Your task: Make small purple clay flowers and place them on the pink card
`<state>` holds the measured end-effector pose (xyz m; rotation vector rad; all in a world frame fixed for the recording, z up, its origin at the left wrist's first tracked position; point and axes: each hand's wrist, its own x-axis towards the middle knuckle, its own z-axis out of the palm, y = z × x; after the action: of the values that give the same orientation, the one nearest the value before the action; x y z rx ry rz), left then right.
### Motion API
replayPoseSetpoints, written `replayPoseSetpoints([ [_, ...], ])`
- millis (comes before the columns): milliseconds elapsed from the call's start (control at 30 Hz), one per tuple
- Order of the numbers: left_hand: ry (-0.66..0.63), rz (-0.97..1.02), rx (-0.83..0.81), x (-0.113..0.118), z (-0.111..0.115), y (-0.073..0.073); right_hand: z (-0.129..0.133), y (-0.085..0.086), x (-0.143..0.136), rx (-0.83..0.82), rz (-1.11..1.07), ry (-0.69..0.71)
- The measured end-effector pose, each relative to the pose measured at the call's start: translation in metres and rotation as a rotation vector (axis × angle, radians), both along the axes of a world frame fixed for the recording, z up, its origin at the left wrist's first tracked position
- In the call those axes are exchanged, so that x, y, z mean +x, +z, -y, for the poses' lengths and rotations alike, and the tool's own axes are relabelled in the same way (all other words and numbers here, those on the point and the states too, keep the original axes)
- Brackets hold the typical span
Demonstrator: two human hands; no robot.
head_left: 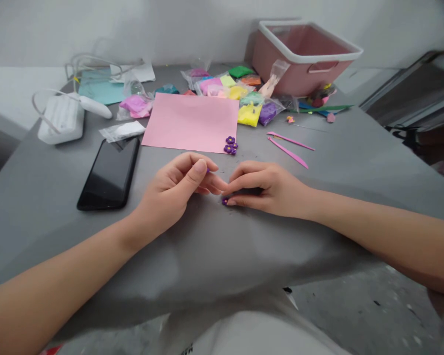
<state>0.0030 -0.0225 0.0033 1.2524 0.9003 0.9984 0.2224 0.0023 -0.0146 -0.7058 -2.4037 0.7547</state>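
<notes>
My left hand (187, 182) is raised a little over the grey table, thumb and index finger pinching a small bit of purple clay (207, 170). Only a sliver of that bit shows. My right hand (261, 187) rests on the table, its thumb and fingertips at a small purple clay flower (225, 201) with a yellow centre. Whether the flower is lifted or still touches the tabletop, I cannot tell. Several finished-looking purple flowers (230, 146) sit in a cluster at the near right corner of a pink sheet (190, 121).
Left of the sheet lie a black phone (109, 175) and a white power strip (61, 118). Bags of coloured clay (249, 113) spread along the back. Two pink modelling tools (288, 152) lie to the right, below a pink basket (303, 61) with a white rim.
</notes>
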Motion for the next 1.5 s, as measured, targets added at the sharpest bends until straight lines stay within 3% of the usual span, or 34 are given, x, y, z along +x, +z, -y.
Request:
replayPoseSetpoints([
  [167, 0.019, -0.002, -0.003, -0.001, 0.000, -0.001, 0.000, -0.001, 0.001, 0.006, -0.027, -0.004],
  [400, 0.043, 0.000, 0.016, -0.001, 0.000, -0.001, 0.003, -0.005, 0.001, 0.187, 0.027, 0.038],
  [1067, 0.046, 0.027, -0.069, 0.000, -0.001, -0.001, 0.003, 0.000, 0.002, 0.171, -0.078, 0.087],
  [1333, -0.152, 0.103, -0.386, 0.000, -0.001, 0.003, 0.010, 0.009, 0.004, 0.335, -0.232, 0.022],
  [1500, -0.100, 0.172, -0.488, 0.001, -0.004, 0.006, 0.013, 0.012, 0.004, 0.418, -0.284, -0.044],
])
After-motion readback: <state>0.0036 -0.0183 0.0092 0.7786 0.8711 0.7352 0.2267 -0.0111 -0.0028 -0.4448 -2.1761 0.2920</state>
